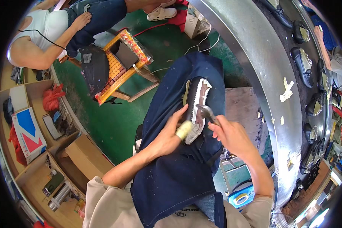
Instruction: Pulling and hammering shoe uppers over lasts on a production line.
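Observation:
An upturned dark shoe [191, 95] lies along my lap on the navy apron [171, 167]. A white saw-toothed edge rings its underside, and a brown strip shows in the middle. My left hand [169, 135] grips the shoe's near left side, one finger stretched along it. Pale yellow tape wraps the thumb. My right hand [231, 135] is closed round a metal hand tool [206, 112] with a curved head, which reaches over the shoe's underside. Its handle is mostly hidden by the fingers, so its exact kind is unclear.
Right of me curves a metal-edged conveyor [268, 57] carrying several dark shoes [302, 64]. A wooden stool [117, 95] with a black bag [95, 68] stands ahead left. Compartmented shelving [45, 152] lines the left. A seated person [45, 36] is at upper left; another person's arm [323, 45] shows far right.

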Available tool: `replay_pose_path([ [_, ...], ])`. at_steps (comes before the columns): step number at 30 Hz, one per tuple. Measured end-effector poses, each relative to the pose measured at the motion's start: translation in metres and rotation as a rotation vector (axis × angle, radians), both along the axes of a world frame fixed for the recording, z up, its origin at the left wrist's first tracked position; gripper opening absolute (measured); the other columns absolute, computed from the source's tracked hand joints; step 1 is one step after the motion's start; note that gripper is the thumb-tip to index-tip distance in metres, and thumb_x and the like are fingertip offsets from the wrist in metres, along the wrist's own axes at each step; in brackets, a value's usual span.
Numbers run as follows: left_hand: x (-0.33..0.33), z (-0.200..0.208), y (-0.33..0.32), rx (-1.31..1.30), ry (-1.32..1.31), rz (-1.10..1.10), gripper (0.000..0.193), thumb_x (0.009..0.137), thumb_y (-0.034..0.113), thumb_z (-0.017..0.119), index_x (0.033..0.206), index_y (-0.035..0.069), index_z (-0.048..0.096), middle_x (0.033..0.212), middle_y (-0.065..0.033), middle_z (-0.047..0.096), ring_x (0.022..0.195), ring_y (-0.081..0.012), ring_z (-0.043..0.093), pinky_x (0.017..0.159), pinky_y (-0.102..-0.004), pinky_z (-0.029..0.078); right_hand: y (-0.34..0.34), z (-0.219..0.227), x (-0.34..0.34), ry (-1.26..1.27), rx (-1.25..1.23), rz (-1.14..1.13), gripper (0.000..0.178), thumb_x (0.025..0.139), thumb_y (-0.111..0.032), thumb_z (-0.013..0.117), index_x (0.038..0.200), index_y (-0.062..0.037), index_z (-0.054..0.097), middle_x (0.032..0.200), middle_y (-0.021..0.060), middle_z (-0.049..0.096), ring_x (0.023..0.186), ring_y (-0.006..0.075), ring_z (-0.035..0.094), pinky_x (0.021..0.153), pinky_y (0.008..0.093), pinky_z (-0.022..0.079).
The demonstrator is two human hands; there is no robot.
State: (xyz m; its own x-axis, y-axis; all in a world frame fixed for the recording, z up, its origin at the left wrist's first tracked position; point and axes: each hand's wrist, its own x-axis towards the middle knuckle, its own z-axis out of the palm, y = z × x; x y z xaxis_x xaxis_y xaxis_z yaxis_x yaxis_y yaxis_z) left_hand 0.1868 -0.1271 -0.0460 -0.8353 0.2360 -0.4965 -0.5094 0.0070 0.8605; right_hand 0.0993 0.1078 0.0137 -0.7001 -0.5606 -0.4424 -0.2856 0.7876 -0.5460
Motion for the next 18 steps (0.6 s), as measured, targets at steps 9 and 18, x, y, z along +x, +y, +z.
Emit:
replay_pose_path([
  [9,-0.046,-0.052,0.019,0.017,0.236,0.172,0.052,0.114,0.023,0.034,0.163,0.007,0.022,0.169,-0.0184,0.022,0.158,-0.0285,0.018,0.127,-0.0374,0.016,-0.005,-0.005,-0.039,0.033,0.031,0.119,0.026,0.105,-0.023,0.059,0.097,0.0013,0.050,0.079,0.0227,0.070,0.073,0.0389,0.071,0.063,0.0487,0.053],
  [18,-0.059,-0.038,0.020,0.269,-0.033,0.278,0.063,0.112,0.023,0.041,0.167,0.008,0.015,0.173,-0.0090,0.016,0.157,-0.0210,0.020,0.126,-0.0329,0.018,-0.041,-0.041,0.019,-0.010,-0.141,-0.270,0.030,0.107,-0.026,0.053,0.098,0.0019,0.050,0.064,0.0241,0.064,0.062,0.0440,0.067,0.056,0.0549,0.052],
])
